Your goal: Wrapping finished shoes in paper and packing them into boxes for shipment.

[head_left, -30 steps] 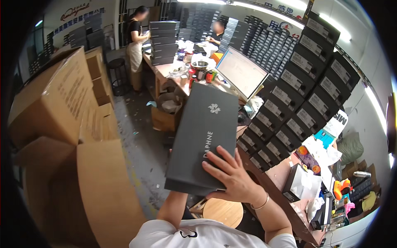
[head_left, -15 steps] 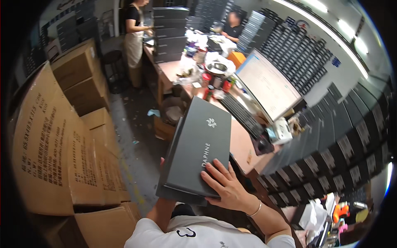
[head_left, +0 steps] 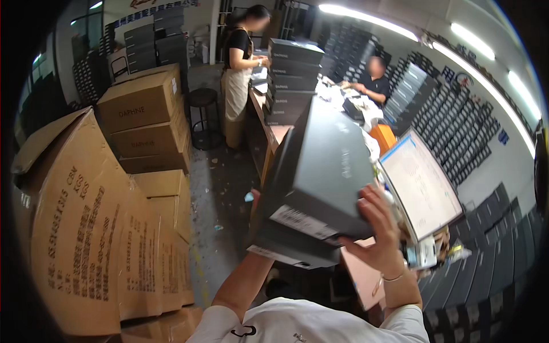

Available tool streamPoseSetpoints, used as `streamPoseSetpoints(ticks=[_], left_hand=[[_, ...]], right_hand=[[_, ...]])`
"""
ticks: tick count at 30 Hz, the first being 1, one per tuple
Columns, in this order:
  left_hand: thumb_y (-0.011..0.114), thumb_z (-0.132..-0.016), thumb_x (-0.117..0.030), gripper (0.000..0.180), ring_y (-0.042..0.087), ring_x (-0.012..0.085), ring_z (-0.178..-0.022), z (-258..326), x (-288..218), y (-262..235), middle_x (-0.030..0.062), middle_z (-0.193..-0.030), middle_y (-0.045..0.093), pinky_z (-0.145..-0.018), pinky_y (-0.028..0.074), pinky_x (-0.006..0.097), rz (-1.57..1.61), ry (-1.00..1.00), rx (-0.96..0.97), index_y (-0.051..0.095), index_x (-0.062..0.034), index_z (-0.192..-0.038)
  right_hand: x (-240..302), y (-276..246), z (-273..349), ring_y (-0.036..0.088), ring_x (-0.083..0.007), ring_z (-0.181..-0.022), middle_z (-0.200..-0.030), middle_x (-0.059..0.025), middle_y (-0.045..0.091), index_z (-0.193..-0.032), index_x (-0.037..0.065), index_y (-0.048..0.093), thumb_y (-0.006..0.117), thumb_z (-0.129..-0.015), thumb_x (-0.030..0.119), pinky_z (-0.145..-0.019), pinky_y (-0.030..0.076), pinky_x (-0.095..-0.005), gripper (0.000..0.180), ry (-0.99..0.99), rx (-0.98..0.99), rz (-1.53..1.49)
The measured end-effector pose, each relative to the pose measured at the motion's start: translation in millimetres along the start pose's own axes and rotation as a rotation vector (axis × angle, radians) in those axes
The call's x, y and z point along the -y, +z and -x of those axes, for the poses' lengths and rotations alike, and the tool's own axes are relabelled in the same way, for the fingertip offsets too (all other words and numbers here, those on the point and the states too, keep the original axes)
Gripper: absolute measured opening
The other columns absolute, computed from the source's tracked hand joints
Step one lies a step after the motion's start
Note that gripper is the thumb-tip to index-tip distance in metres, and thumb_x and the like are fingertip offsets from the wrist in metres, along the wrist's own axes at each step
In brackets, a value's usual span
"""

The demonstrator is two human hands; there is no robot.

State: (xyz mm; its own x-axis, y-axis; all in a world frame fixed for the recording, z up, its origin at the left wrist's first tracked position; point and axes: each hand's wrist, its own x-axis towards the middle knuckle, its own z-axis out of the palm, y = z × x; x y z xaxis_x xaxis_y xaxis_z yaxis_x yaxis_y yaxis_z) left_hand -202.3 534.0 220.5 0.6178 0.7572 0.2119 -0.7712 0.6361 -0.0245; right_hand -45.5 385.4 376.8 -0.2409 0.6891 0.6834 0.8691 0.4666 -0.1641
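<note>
Two dark grey shoe boxes (head_left: 329,166), one on top of the other, are held up in front of me at a tilt. White labels show on their near ends. My right hand (head_left: 378,234) grips the upper box at its near right corner, with the fingers over the lid and the thumb against the end. My left hand (head_left: 255,200) supports the boxes from the left and below. Only a bit of its fingers shows past the far side edge; the rest is hidden behind the boxes.
Large brown cartons (head_left: 86,228) stand at my left, with more cartons (head_left: 143,114) behind. A black stool (head_left: 205,106) is beyond them. The workbench (head_left: 366,277) carries a monitor (head_left: 421,183) and a shoe box stack (head_left: 293,80). Two people (head_left: 237,74) work across it. Grey boxes (head_left: 492,268) line the right.
The shoe boxes have been raised and tilted, so their labelled ends now face me. My right hand has shifted to the near right corner. The view has swung left.
</note>
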Motion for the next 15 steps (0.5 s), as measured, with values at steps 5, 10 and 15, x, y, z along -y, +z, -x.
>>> streamPoseSetpoints(ticks=[5,10,15], left_hand=[[0.049,-0.088,-0.061,0.072,0.054,0.0262,-0.118,-149,-32,17,0.0124,-0.132,0.053,-0.097,0.046,0.046,0.084,-0.039,0.517,0.044,-0.0075,-0.136],[0.053,-0.088,-0.058,0.069,0.056,0.0240,-0.116,-287,-46,28,0.0117,-0.128,0.056,-0.096,0.049,0.043,-0.083,-0.024,0.652,0.047,-0.0070,-0.133],[0.057,-0.088,-0.055,0.065,0.058,0.0218,-0.113,-418,-92,28,0.0110,-0.123,0.059,-0.095,0.051,0.039,-0.163,0.072,0.796,0.049,-0.0064,-0.131]], right_hand=[[-82,-12,-97,0.048,-0.0346,-0.125,-0.135,-0.0230,0.048,-0.132,-0.003,0.046,0.080,-0.068,0.023,-0.105,0.038,-0.0425,0.077,0.006,-0.315,0.002],[-137,-20,-190,0.054,-0.0243,-0.114,-0.127,-0.0164,0.053,-0.135,-0.006,0.042,0.080,-0.072,0.033,-0.094,0.047,-0.0354,0.083,0.050,-0.464,0.015],[-185,19,-312,0.056,-0.0204,-0.110,-0.121,-0.0140,0.057,-0.133,-0.006,0.044,0.079,-0.074,0.027,-0.091,0.047,-0.0313,0.077,0.004,-0.443,0.158]])
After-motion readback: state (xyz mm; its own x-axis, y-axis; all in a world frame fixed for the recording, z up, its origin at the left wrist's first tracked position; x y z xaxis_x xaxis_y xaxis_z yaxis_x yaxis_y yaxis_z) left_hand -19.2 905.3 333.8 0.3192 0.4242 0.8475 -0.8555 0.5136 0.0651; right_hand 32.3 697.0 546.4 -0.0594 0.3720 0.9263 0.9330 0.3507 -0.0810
